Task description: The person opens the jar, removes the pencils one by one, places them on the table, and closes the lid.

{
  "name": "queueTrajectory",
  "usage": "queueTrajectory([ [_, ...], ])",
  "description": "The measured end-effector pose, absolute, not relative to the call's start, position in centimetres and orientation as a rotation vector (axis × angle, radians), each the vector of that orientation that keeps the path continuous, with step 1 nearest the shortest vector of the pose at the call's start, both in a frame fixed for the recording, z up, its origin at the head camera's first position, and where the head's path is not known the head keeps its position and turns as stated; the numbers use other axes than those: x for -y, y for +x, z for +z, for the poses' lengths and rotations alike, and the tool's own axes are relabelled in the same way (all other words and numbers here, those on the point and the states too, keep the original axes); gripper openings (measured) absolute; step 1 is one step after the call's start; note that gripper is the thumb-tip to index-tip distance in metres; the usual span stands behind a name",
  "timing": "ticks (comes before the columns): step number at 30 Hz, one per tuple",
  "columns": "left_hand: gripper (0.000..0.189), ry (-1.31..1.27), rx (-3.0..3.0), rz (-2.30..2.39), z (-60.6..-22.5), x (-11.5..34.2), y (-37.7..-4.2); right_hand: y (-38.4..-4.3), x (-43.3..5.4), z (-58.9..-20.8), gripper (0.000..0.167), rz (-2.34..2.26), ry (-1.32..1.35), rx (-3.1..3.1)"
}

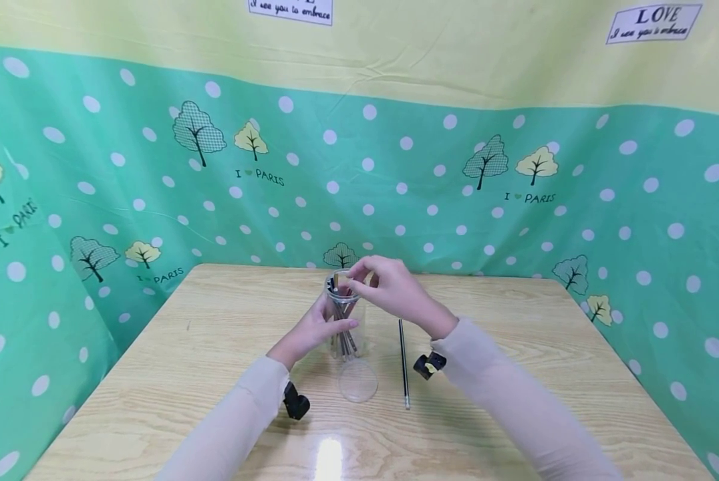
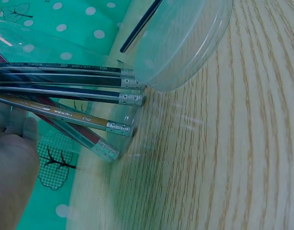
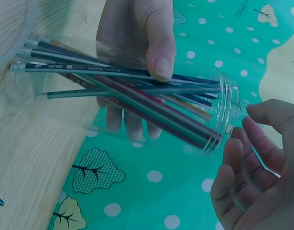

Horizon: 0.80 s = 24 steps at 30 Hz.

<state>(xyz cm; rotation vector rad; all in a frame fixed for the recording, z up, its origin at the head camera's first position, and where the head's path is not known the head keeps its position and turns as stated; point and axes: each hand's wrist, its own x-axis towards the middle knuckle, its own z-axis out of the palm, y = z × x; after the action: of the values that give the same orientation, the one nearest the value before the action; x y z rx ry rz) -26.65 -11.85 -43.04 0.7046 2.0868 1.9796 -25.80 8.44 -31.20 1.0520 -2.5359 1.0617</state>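
A clear plastic jar (image 1: 361, 337) stands on the table with several pencils (image 3: 123, 91) leaning inside it. My left hand (image 1: 317, 331) grips the jar's side, the thumb across the front in the right wrist view. At the jar's mouth is my right hand (image 1: 395, 294), its fingers loosely bent. In the right wrist view the thumb and index fingertips are close together just beyond the rim, with no pencil visible between them. Eraser ends of the pencils point down at the jar's base in the left wrist view; one pencil is yellow-brown, others dark or reddish.
A round clear lid (image 1: 358, 381) lies in front of the jar on the wooden table (image 1: 245, 300). One dark pencil (image 1: 404, 364) with a white eraser lies to the right of the lid. Behind the table hangs a green dotted curtain (image 1: 395, 167).
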Motion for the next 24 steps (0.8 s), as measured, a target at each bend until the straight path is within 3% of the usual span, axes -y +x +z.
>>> queueTrajectory([
  [16, 0.084, 0.828, -2.020, 1.991, -43.4, 12.0, -26.8, -26.3, -7.0, -30.9, 0.010, 0.973, 1.085, 2.679],
  [24, 0.081, 0.741, -2.084, 1.957, -43.2, 12.0, -26.5, -26.8, -6.7, -30.4, 0.011, 0.959, 1.081, 2.770],
])
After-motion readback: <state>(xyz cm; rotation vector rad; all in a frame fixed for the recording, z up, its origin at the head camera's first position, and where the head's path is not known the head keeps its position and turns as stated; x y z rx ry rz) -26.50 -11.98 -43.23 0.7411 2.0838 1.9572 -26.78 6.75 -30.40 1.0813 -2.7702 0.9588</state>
